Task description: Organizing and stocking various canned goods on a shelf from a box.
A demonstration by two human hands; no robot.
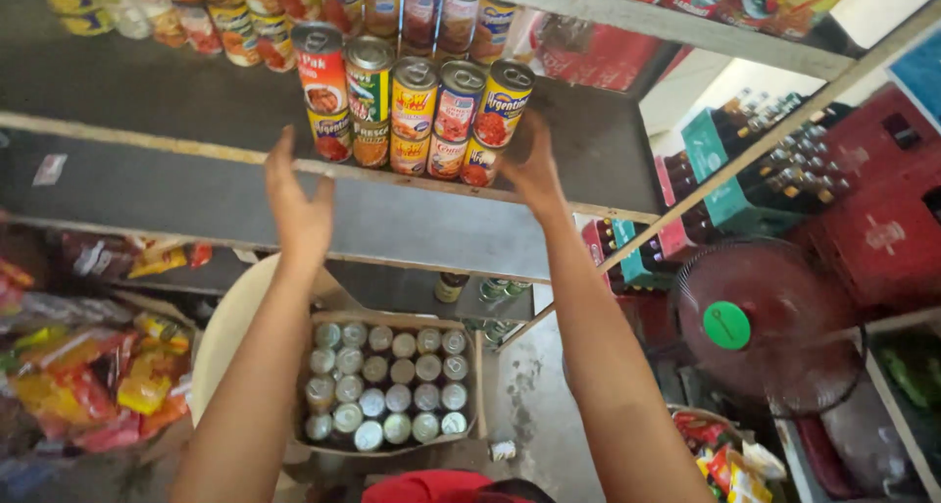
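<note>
Ten labelled food cans (412, 106) stand upright at the shelf edge in two stacked rows.

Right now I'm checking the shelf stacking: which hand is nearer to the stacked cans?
Right. The right hand touches the right end of the stacked cans; the left hand is open, below and left of them, apart.

A small grocery shop: stacked food cans (412, 106) on a shelf (196, 194), a carton of cans (387, 380) below, bottle crates (765, 160) and snack packets (88, 376) around.
</note>
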